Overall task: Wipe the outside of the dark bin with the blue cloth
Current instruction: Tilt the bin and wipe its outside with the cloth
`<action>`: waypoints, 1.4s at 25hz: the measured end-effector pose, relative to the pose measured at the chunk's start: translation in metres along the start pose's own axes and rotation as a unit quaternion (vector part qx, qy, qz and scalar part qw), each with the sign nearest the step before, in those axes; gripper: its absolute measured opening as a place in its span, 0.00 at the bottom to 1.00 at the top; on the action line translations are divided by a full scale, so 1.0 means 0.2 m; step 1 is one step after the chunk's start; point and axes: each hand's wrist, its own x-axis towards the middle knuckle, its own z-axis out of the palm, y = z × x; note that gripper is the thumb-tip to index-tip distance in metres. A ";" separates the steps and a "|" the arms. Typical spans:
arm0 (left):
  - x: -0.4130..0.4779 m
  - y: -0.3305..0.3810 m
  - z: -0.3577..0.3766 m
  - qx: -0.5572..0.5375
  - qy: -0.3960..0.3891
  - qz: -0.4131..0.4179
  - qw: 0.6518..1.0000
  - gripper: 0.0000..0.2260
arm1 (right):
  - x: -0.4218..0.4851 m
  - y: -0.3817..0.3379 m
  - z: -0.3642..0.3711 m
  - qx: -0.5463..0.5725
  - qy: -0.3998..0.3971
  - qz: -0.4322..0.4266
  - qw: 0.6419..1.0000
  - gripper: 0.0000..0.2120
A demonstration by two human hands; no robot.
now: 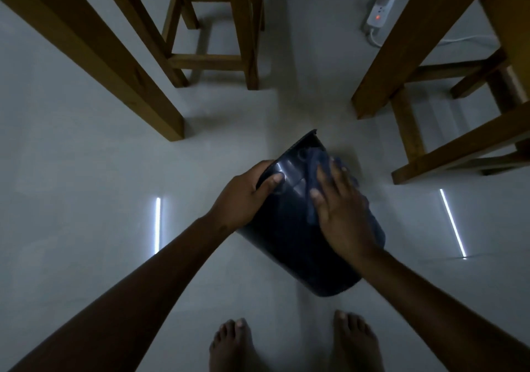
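The dark bin (pixel 295 239) is held tilted above the pale floor, its rim pointing away from me and its base toward my feet. My left hand (pixel 246 196) grips the bin's left side near the rim, thumb lying across the outer wall. My right hand (pixel 342 214) lies flat on the bin's upper right side, fingers spread, pressing the blue cloth (pixel 314 176) against the wall. The cloth shows beyond my fingertips and beside the palm; the rest is hidden under the hand.
Wooden table and chair legs (pixel 94 53) stand at the left and back, more wooden legs (pixel 407 85) at the right. A white power strip (pixel 381 7) with a cable lies on the floor at the back right. My bare feet (pixel 295 346) are below the bin.
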 end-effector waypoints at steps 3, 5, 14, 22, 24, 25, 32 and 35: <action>-0.13 -0.07 -0.01 0.000 0.016 -0.041 0.999 0.14 | -0.02 0.08 -0.01 0.073 0.003 0.079 0.994 0.28; -0.11 -0.05 0.01 0.018 0.036 -0.042 0.998 0.14 | -0.20 -0.01 0.07 -0.028 -0.002 0.005 1.000 0.28; -0.04 0.01 0.00 -0.010 0.038 0.004 0.999 0.14 | 0.07 0.08 -0.05 0.036 0.029 0.062 0.997 0.28; 0.02 0.06 -0.02 0.030 0.018 0.010 0.999 0.15 | -0.16 0.05 0.06 -0.037 -0.017 -0.089 0.995 0.26; 0.00 0.06 -0.01 0.021 0.021 -0.001 1.000 0.16 | 0.02 0.10 -0.06 0.037 -0.013 0.034 0.999 0.28; -0.01 0.06 0.01 0.025 0.027 -0.003 0.999 0.15 | 0.01 0.09 -0.07 0.067 -0.024 0.086 0.994 0.28; 0.04 0.06 0.00 -0.023 -0.006 0.023 0.999 0.15 | -0.26 -0.10 0.08 -0.069 -0.011 -0.089 0.994 0.30; -0.02 0.01 0.01 -0.035 -0.013 0.003 0.999 0.15 | 0.02 0.05 -0.05 0.089 0.009 0.072 0.993 0.27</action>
